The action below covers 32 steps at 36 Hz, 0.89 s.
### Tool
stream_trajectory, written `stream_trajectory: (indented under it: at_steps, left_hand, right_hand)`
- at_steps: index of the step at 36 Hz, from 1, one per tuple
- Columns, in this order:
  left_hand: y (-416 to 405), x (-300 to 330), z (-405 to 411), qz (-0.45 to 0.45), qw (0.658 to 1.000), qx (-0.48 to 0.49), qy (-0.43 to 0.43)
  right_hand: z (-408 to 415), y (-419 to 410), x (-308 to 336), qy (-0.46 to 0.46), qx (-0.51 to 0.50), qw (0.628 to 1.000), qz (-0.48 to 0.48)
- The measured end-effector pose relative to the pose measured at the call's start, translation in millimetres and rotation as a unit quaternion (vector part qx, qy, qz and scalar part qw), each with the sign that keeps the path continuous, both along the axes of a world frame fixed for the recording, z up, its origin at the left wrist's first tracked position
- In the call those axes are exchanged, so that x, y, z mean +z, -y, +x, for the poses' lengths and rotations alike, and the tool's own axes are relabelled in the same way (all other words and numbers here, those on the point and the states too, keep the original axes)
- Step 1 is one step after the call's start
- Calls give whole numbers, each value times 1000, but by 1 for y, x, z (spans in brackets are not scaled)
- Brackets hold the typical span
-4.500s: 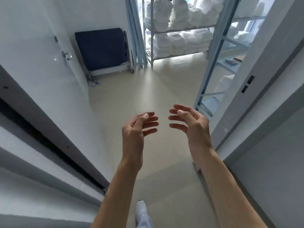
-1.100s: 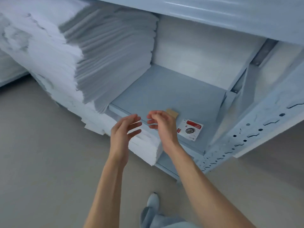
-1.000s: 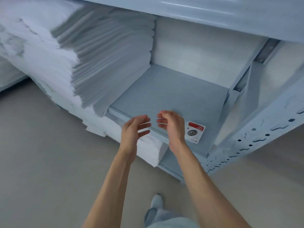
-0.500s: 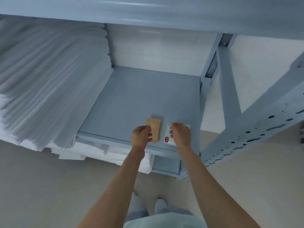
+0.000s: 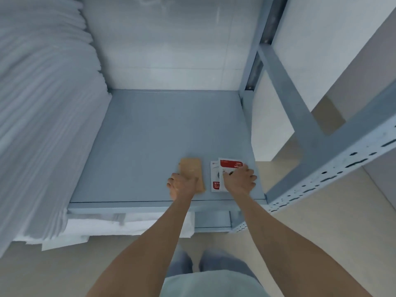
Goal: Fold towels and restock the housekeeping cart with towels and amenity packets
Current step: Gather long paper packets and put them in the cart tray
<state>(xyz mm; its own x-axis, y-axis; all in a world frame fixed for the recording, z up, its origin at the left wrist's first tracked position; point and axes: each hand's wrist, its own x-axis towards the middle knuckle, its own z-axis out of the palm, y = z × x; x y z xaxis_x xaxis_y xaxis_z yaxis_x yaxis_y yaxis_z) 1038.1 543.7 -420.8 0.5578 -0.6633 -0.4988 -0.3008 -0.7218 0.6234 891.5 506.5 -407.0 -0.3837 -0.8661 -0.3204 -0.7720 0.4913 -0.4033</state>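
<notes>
Near the shelf's (image 5: 150,136) front right corner, our left hand (image 5: 182,187) pinches the brown packet (image 5: 191,170); right hand (image 5: 240,181) pinches the white-and-red packets (image 5: 220,168). Hands apart. Lift both flat, checking none stays behind; towels (image 5: 42,103) wait along the left edge.

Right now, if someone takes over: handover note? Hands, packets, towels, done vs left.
Left hand grips the brown packet on the grey shelf.
Right hand pinches the top red-and-white packet; a second one lies under it on the shelf.
Folded white towels are stacked at the shelf's left.
Done: packets in hand.
Left: lift them, carry to the cart, which is not in view; towels untouched.
</notes>
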Motion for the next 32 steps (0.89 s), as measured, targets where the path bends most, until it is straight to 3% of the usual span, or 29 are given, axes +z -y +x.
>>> stream_trajectory:
  at_steps: [3,10,14,18,21,25,32]
  left_hand:
    - [3,-7,-1,7,1000,-11,20]
    - [8,-13,-12,79,991,-47,96]
    - [14,-15,-14,113,988,-57,91]
    - [21,-18,-8,112,991,-57,54]
    - [22,-20,-4,54,997,-48,8]
    - [13,-17,-2,-40,996,-27,-76]
    - [-10,8,16,-62,972,-13,-226]
  right_hand:
    - [-4,2,-9,-42,-15,999,-11]
    - [-6,4,-21,39,-28,999,6]
    - [4,5,-24,62,-21,998,16]
    - [6,8,-26,94,-42,994,47]
    - [5,8,-28,143,-52,987,57]
    - [9,-1,-22,206,-69,976,20]
    - [13,-24,7,302,-99,948,-34]
